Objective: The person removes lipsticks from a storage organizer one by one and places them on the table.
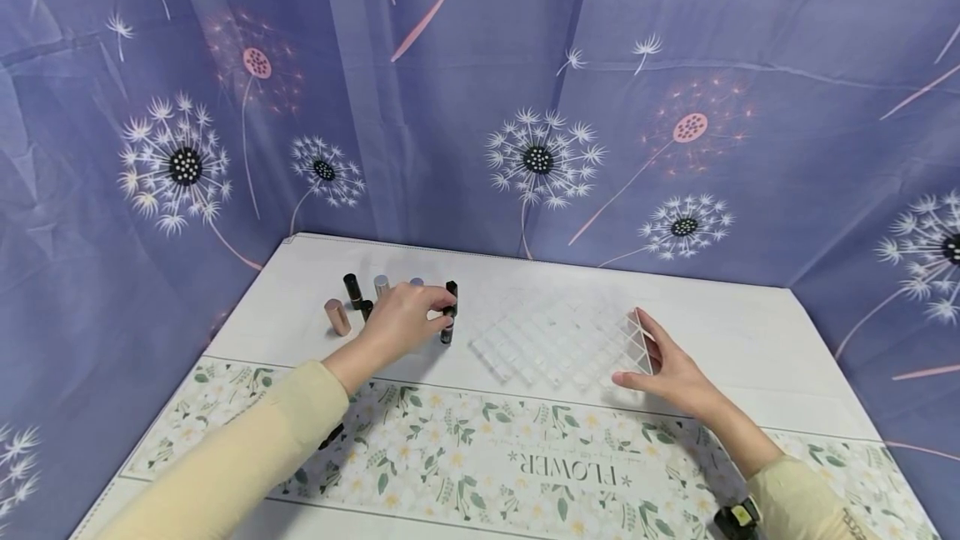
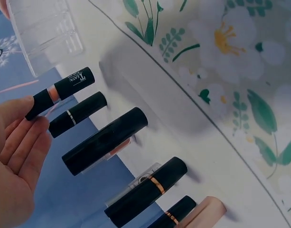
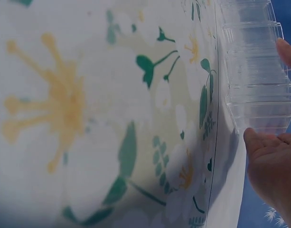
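Observation:
My left hand (image 1: 405,315) pinches the top end of a black lipstick tube (image 2: 75,83) with a pinkish band and pale lettering. Close beside that tube stands another black lipstick (image 2: 83,111) with a silver ring. Farther along the group, in the left wrist view, are a plain thick black tube (image 2: 107,140), a black one with a gold ring (image 2: 150,190) and a rose-gold one (image 2: 204,213). My right hand (image 1: 671,369) holds the right end of a clear plastic organizer (image 1: 555,344) divided into slanted compartments, thumb at the near side and fingers at the far side.
A white mat with a floral band (image 1: 450,457) covers the table. Purple dandelion-print cloth (image 1: 450,148) hangs behind it and at both sides. A black object with a yellowish face (image 1: 738,517) shows by the right sleeve. The left forearm crosses the front left.

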A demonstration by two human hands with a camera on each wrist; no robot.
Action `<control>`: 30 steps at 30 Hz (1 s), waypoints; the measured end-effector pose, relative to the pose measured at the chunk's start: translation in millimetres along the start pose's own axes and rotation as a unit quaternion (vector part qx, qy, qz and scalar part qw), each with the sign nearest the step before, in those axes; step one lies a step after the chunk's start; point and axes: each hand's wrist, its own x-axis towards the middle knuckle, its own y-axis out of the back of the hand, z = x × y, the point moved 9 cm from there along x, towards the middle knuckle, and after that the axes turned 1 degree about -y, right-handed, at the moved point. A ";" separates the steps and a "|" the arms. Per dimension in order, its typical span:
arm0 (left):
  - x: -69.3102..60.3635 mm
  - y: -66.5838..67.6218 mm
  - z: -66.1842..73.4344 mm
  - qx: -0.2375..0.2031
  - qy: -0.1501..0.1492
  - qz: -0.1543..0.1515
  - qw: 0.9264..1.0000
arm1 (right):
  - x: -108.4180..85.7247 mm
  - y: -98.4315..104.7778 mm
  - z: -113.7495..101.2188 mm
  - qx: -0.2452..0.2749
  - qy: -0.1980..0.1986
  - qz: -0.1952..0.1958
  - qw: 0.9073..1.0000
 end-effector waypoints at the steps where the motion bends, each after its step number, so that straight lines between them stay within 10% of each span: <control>1: -0.1 -0.7 0.2 0.001 0.001 0.002 1.000 | -0.1 -0.1 0.1 0.000 0.000 0.000 1.000; 30: -3.3 -8.5 -9.0 0.001 0.026 0.003 1.000 | -1.0 -0.2 -0.9 0.005 0.008 -0.001 1.000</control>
